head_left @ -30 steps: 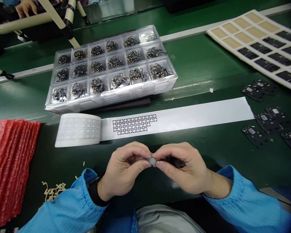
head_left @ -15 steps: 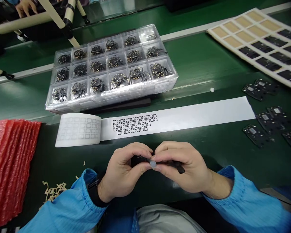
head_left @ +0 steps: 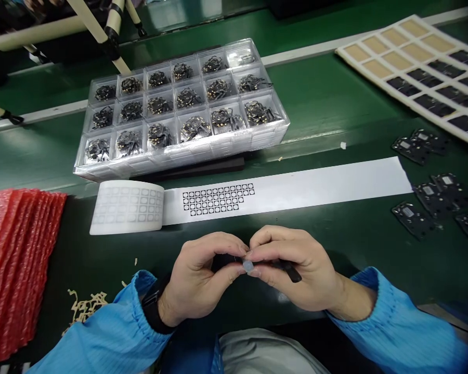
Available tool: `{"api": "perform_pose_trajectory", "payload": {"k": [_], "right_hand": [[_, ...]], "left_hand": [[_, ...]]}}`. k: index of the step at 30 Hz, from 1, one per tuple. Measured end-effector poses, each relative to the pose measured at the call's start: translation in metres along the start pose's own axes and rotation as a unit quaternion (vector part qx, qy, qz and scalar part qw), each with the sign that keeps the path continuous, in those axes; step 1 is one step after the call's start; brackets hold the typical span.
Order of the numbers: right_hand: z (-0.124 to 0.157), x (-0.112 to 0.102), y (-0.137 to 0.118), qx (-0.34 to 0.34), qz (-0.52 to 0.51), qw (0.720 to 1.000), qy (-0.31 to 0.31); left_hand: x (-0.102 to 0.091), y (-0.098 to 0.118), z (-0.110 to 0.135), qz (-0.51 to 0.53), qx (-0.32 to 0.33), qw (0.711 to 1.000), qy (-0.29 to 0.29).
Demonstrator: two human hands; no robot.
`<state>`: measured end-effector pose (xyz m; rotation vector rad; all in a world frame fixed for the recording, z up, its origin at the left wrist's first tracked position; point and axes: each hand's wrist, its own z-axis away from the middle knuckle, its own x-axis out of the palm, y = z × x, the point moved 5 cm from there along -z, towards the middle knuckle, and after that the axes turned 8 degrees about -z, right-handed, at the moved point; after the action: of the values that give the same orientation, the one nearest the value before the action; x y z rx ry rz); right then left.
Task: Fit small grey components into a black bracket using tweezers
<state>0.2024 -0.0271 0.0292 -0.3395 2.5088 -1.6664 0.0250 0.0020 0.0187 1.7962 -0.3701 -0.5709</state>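
Left hand, right hand, grip clamped on small black part

"Where's the camera?"

"On the wearer's head, looking forward and down, close above the left hand and right hand at a green bench."

Place: electronics assembly line - a factory workshop
Bench: long green conveyor-style workbench
Parts: clear compartment tray of black circuit components, roll of die-cut labels, red bubble bags
Clothing: blue cleanroom-style sleeve - elastic cuff
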Motion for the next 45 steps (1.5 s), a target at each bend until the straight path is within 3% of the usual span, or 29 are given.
{"api": "perform_pose_trajectory", "payload": {"k": [26, 31, 34, 38, 41, 45], "right_hand": [[0.000, -0.001, 0.001, 0.019, -0.007, 1.000, -0.012], [0.001, -0.001, 0.006, 0.051, -0.002, 0.999, 0.002], [0.004, -0.002, 0.009, 0.060, 0.023, 0.998, 0.010], [0.006, -0.003, 0.007, 0.034, 0.070, 0.997, 0.012], [0.005, -0.004, 0.002, 0.016, 0.095, 0.995, 0.015], [0.001, -0.002, -0.002, 0.001, 0.093, 0.996, 0.014]], "left_hand": [[-0.001, 0.005, 0.000, -0.032, 0.010, 0.999, 0.003], [0.000, 0.008, 0.000, -0.083, 0.036, 0.996, -0.017], [-0.001, 0.004, -0.001, -0.065, -0.012, 0.998, -0.004], [-0.003, -0.007, -0.001, 0.049, -0.108, 0.992, 0.038], [-0.001, -0.008, -0.002, 0.091, -0.124, 0.987, 0.038], [-0.005, 0.001, -0.006, -0.042, -0.051, 0.997, 0.034]]}}
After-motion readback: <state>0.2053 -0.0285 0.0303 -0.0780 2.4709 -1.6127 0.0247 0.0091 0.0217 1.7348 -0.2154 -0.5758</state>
